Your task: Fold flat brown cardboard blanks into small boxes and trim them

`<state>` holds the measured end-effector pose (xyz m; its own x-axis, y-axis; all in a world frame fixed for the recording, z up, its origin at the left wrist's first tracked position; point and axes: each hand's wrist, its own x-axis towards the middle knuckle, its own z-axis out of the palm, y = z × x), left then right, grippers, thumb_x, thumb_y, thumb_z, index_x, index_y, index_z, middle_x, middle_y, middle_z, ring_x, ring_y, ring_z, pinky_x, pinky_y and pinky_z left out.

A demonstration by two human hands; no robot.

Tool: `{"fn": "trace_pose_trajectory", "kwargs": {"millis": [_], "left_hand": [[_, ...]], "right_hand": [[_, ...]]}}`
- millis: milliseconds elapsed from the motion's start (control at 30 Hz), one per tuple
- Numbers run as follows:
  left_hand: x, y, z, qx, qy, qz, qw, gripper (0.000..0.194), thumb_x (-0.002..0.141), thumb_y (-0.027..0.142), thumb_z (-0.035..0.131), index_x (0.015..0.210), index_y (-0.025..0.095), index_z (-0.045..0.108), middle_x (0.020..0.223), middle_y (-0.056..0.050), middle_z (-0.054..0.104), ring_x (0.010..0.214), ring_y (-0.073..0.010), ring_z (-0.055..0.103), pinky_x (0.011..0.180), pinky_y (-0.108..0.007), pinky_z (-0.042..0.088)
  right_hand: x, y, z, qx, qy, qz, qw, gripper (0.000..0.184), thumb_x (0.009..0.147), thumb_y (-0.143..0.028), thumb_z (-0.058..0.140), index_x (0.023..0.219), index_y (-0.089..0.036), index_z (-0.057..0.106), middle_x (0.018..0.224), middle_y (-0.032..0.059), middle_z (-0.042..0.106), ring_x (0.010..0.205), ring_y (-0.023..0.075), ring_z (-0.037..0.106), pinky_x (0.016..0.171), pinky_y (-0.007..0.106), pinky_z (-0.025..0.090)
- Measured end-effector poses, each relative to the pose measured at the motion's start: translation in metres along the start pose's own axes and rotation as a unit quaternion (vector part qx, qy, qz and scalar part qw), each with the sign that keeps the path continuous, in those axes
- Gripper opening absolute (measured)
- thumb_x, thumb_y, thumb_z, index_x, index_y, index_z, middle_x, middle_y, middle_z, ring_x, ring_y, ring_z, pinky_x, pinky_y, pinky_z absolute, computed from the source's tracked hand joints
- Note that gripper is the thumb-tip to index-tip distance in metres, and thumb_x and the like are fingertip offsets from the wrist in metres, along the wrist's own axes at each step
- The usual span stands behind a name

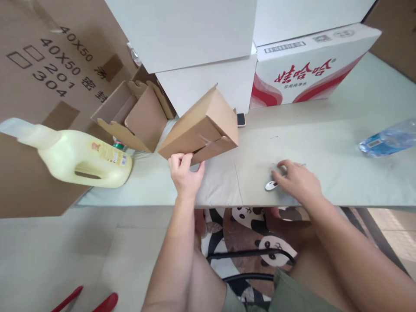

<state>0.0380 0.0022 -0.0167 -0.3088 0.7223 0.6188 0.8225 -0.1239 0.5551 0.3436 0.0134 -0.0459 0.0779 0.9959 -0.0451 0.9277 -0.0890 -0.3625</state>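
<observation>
My left hand (185, 173) grips the lower edge of a small brown cardboard box (204, 123), thumb on one side and fingers on the other. The box is tilted over the table, and a dark gap shows along a flap seam by the fingertips. Over the tabletop, my right hand (299, 180) is low, its thumb and index finger apart and curved. Just under its thumb lies a small white object (271, 186) with a dark slot; its kind is unclear and the hand partly covers it.
Left stand a pale yellow jug (87, 158), an open cardboard box (139, 117) and a large printed carton (58, 86). White boxes (208, 82) and a red-and-white water carton (302, 73) line the back of the cloth-covered table (325, 130). A plastic bottle (386, 141) lies right.
</observation>
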Motion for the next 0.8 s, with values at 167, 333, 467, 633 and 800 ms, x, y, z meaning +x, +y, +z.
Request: {"fn": "trace_pose_trajectory", "kwargs": {"millis": [167,333,467,633,800], "left_hand": [[-0.006,0.002,0.01,0.047,-0.01,0.007,0.999,0.017,0.067,0.019,0.073,0.083,0.022,0.068,0.09,-0.008,0.053,0.089,-0.0265,0.049,0.088,-0.043,0.039],[-0.018,0.009,0.023,0.054,-0.064,0.013,0.996,0.014,0.071,0.015,0.068,0.083,0.024,0.07,0.09,-0.009,0.054,0.09,-0.0277,0.048,0.087,-0.044,0.036],[-0.028,0.012,0.031,0.061,-0.098,0.017,0.993,0.014,0.073,0.016,0.068,0.084,0.024,0.072,0.091,-0.01,0.056,0.091,-0.0284,0.048,0.084,-0.043,0.034],[-0.033,0.014,0.036,0.066,-0.125,0.035,0.989,0.006,0.078,0.025,0.07,0.084,0.023,0.072,0.091,-0.011,0.056,0.09,-0.0292,0.047,0.083,-0.043,0.033],[-0.035,0.017,0.042,0.072,-0.137,0.046,0.987,0.004,0.079,0.023,0.069,0.082,0.023,0.071,0.089,-0.011,0.053,0.09,-0.0293,0.047,0.081,-0.042,0.031]], "right_hand": [[0.0,0.009,0.006,-0.007,0.005,-0.038,0.999,0.019,0.08,-0.031,0.057,0.094,-0.021,0.067,0.096,0.0118,0.062,0.074,0.0243,0.063,0.066,0.038,0.049],[-0.001,-0.002,0.003,0.227,-0.008,-0.101,0.969,0.036,0.075,-0.023,0.058,0.11,-0.021,0.065,0.106,0.0104,0.067,0.082,0.0223,0.067,0.079,0.04,0.056],[-0.01,-0.014,-0.007,0.343,-0.036,-0.076,0.936,0.027,0.078,-0.027,0.058,0.102,-0.021,0.068,0.093,0.007,0.073,0.084,0.022,0.068,0.081,0.04,0.056],[-0.025,-0.022,-0.013,0.409,-0.082,-0.108,0.902,0.026,0.087,-0.033,0.055,0.108,-0.021,0.063,0.094,0.0075,0.072,0.075,0.0192,0.068,0.065,0.033,0.055],[-0.028,-0.024,-0.013,0.333,-0.077,-0.208,0.916,0.025,0.089,-0.026,0.053,0.106,-0.024,0.07,0.109,0.0087,0.068,0.074,0.0166,0.065,0.066,0.032,0.052]]}}
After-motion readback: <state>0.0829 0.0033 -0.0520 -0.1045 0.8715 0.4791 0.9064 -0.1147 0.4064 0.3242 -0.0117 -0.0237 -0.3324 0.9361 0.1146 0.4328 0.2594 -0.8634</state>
